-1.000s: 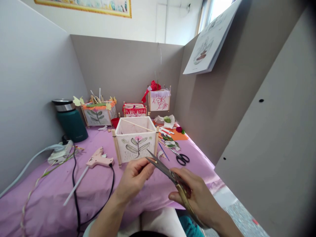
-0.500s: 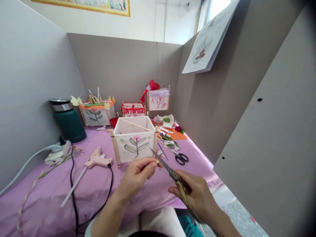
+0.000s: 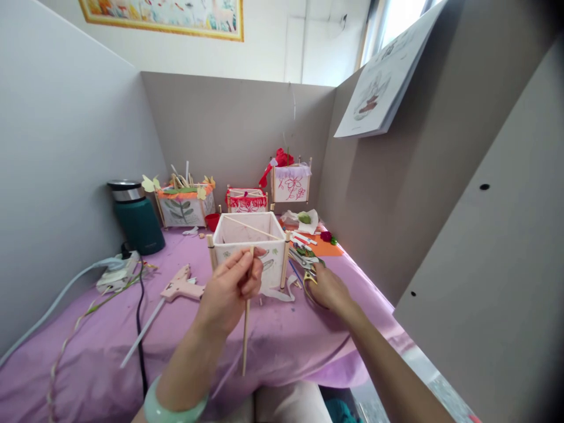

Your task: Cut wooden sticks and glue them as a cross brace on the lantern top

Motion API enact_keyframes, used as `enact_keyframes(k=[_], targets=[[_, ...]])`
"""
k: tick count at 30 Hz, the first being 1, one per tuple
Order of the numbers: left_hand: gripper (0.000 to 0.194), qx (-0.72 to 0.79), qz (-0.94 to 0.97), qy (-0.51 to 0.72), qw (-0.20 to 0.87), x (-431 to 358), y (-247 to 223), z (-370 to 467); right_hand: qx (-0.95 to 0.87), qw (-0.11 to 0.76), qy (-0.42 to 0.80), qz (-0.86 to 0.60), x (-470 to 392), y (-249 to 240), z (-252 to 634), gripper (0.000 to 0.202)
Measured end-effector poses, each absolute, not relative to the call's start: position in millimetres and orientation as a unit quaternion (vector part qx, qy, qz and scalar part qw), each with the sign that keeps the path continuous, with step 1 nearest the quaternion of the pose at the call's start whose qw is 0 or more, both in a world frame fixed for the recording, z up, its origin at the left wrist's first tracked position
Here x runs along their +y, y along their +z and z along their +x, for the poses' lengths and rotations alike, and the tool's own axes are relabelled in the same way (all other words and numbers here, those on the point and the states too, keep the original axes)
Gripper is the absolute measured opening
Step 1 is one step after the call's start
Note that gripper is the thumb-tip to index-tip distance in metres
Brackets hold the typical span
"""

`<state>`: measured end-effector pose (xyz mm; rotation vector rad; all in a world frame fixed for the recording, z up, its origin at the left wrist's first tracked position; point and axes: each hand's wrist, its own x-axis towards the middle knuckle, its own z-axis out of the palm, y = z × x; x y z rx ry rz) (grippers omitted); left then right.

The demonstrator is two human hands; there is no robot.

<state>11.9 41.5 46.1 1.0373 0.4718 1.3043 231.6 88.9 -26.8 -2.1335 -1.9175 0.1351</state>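
Note:
In front of the white fabric box (image 3: 273,265), my left hand (image 3: 233,285) is closed round a thin wooden stick (image 3: 245,341) that hangs down upright. My right hand (image 3: 328,288) is at the right of the box, low over the table, with its fingers at the gold-handled scissors (image 3: 309,282); the fingertips are partly hidden, so their grip is unclear. The box has wooden corner posts, a plant drawing and a stick lying across its top. A curled white ribbon (image 3: 286,292) lies by its front right corner.
A pink glue gun (image 3: 180,285) with its stick lies at the left, near a power strip (image 3: 117,273) and cables. Behind are a green bottle (image 3: 138,220) and decorated boxes (image 3: 183,210). Markers (image 3: 304,239) and orange paper (image 3: 328,248) lie at the right.
My right hand has moved forward with the scissors, down to the table beside the box. My left hand has risen slightly, and a long stick now shows in it. The view has shifted.

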Motion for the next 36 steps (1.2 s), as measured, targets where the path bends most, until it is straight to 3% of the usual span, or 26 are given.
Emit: enact_keyframes(k=[6,9,11,13,16,23,28,31,36], targets=[[0.016,0.173,0.392,0.615,0.662,47,64,-9,-0.676,0.089,-0.007,-0.731,108,-18,201,0.023],[0.016,0.167,0.376,0.637,0.652,47,65,-9,-0.697,0.146,0.006,-0.702,80,2,192,0.029],[0.015,0.161,0.371,0.65,0.644,46,66,-4,-0.757,0.229,0.108,-0.602,54,16,180,0.038],[0.014,0.15,0.373,0.661,0.634,46,68,6,-0.797,0.279,0.25,-0.474,29,27,164,0.034],[0.015,0.153,0.407,0.661,0.611,48,75,17,-0.786,0.319,0.325,-0.418,11,39,143,0.028],[0.015,0.317,0.681,0.461,0.472,90,133,2,-0.732,0.405,0.311,-0.451,63,98,134,0.032],[0.023,0.328,0.737,0.417,0.419,147,175,-11,-0.759,0.385,0.328,-0.409,116,141,130,0.034],[0.025,0.357,0.763,0.394,0.369,182,178,-20,-0.791,0.33,0.284,-0.43,143,152,132,0.034],[0.02,0.426,0.768,0.291,0.379,221,160,-33,-0.8,0.339,0.238,-0.433,178,149,145,0.028]])
